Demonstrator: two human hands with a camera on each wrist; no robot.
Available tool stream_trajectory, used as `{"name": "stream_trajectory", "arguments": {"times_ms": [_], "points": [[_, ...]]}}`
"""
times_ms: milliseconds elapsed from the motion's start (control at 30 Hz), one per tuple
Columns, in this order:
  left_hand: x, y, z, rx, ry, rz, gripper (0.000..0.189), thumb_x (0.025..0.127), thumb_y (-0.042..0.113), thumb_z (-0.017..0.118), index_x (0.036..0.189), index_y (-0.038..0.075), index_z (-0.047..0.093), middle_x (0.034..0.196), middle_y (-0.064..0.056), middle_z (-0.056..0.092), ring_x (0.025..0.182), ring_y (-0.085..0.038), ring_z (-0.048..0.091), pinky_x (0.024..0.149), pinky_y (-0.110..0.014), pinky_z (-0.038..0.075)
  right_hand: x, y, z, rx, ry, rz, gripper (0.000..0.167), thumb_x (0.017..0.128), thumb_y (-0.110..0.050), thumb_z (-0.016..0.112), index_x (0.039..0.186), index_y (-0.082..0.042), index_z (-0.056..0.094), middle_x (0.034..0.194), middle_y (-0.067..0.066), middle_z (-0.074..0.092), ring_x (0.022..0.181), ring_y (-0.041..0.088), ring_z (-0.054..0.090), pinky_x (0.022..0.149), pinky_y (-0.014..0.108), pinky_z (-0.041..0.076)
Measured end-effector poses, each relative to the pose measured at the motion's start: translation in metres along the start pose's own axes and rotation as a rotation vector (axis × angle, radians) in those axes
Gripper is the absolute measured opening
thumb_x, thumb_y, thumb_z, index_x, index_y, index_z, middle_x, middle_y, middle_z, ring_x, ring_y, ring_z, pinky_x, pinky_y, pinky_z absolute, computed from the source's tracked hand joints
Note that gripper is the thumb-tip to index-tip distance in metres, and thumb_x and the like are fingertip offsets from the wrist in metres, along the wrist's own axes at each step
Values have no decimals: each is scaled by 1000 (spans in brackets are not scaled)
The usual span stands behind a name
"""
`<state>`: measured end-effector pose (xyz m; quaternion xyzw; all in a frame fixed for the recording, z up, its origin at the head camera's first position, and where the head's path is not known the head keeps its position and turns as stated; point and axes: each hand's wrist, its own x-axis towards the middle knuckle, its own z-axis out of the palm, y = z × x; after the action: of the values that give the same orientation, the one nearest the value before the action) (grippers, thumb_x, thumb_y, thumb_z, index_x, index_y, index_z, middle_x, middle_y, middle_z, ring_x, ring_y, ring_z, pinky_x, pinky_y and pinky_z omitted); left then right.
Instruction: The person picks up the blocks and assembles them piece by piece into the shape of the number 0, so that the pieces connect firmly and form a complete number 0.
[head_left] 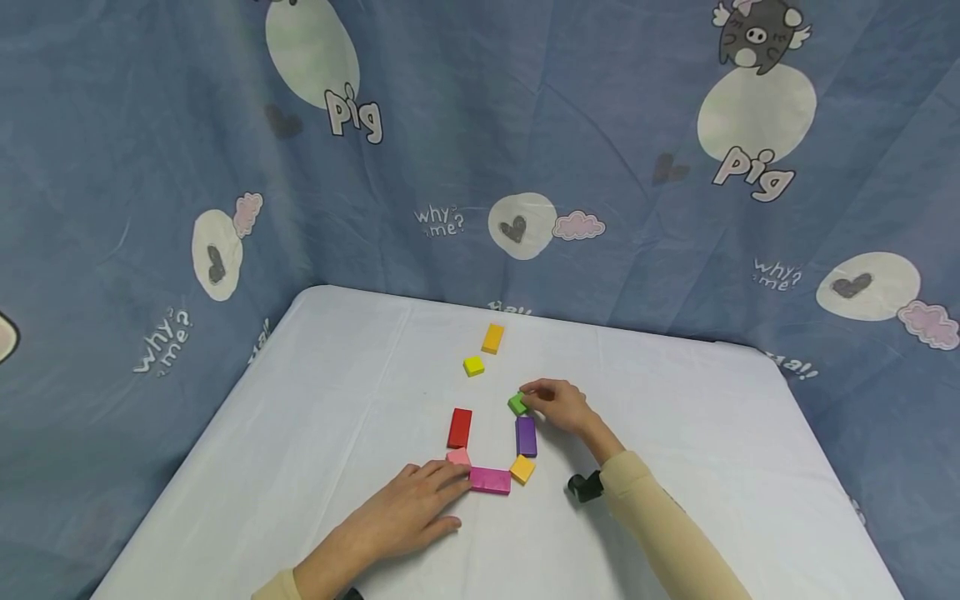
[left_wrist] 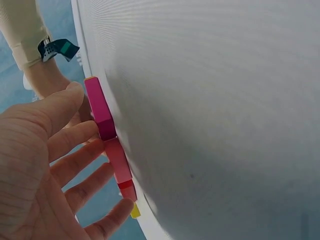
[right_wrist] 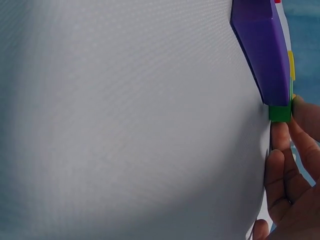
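Note:
My right hand [head_left: 558,403] pinches a small green block [head_left: 517,404] at the far end of a purple block [head_left: 527,437]. In the right wrist view the green block [right_wrist: 279,114] sits against the end of the purple block [right_wrist: 265,55], thumb and fingertips at it. My left hand [head_left: 420,508] lies with fingers extended beside a magenta block [head_left: 490,481] and a light pink block [head_left: 458,457], fingertips at both and partly hiding the pink one. Beyond the pink block lies a red block [head_left: 460,428]. An orange-yellow block [head_left: 522,469] stands between the magenta and purple ones.
Farther back on the white table [head_left: 360,375] lie a small yellow block [head_left: 473,366] and a longer orange-yellow block [head_left: 492,338]. A blue patterned curtain [head_left: 420,150] hangs behind the table. A dark wrist device [head_left: 585,487] shows at the right sleeve.

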<state>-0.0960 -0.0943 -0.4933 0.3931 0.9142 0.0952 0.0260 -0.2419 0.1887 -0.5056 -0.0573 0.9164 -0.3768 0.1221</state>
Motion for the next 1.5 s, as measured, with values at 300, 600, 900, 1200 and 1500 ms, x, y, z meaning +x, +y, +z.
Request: {"name": "stream_trajectory", "arguments": {"times_ms": [300, 600, 900, 1200, 1500], "points": [[1, 1, 0, -1, -10, 2, 52, 96, 43, 60, 140, 16, 54, 144, 1, 47, 128, -20, 45, 94, -44, 43, -3, 2, 0, -18, 0, -36, 24, 93, -29, 67, 114, -19, 71, 90, -7, 67, 95, 18, 57, 101, 59, 19], [2, 2, 1, -12, -35, -8, 53, 96, 44, 59, 141, 17, 54, 145, 1, 46, 128, -20, 45, 94, -45, 44, -7, 5, 1, 2, -25, -31, 24, 93, -30, 67, 114, -19, 71, 89, -9, 67, 94, 17, 57, 103, 61, 17], [2, 3, 2, -7, -32, -8, 53, 96, 43, 60, 140, 16, 55, 145, 1, 47, 128, -20, 45, 93, -45, 44, -10, 8, -1, 12, 16, -44, 29, 97, -31, 61, 122, -18, 68, 100, -2, 67, 93, 17, 57, 92, 47, 38], [1, 3, 2, -3, -36, -10, 53, 95, 43, 60, 140, 16, 55, 145, 0, 47, 127, -21, 45, 93, -45, 44, -48, 13, -3, -240, 140, -334, 24, 97, -23, 62, 117, -13, 70, 97, 0, 61, 80, 14, 56, 72, 35, 48], [1, 0, 1, 3, -23, -6, 53, 95, 43, 60, 140, 15, 55, 145, 0, 46, 128, -21, 45, 94, -45, 44, -114, 10, 13, -585, 168, -580, 33, 92, -36, 67, 122, -21, 67, 111, 2, 58, 87, 14, 58, 77, 37, 46]]}}
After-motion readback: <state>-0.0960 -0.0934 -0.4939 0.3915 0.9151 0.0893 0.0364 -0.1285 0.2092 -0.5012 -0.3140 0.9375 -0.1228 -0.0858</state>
